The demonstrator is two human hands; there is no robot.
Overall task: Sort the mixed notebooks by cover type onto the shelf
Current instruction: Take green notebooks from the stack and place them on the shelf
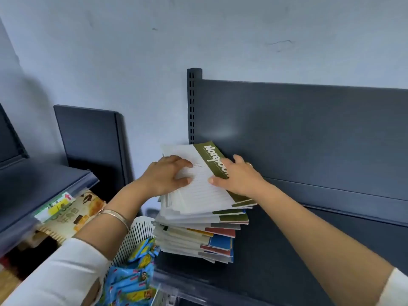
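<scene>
A tall, uneven stack of notebooks (198,235) stands on the dark grey shelf (287,250), with white covers and spine bands in olive, red, blue, grey and yellow. The top notebook (198,191) is white with an olive band. My left hand (165,177) grips its left edge, fingers curled over the cover. My right hand (236,177) lies on the olive band at its right side, thumb pressed on the cover and fingers curled round the far edge.
A white slotted basket (141,230) with blue and yellow snack packets (132,274) sits left of the stack. Further left, a neighbouring grey shelf (33,186) overhangs printed boxes (72,213). The shelf's back panel (298,133) rises behind the stack.
</scene>
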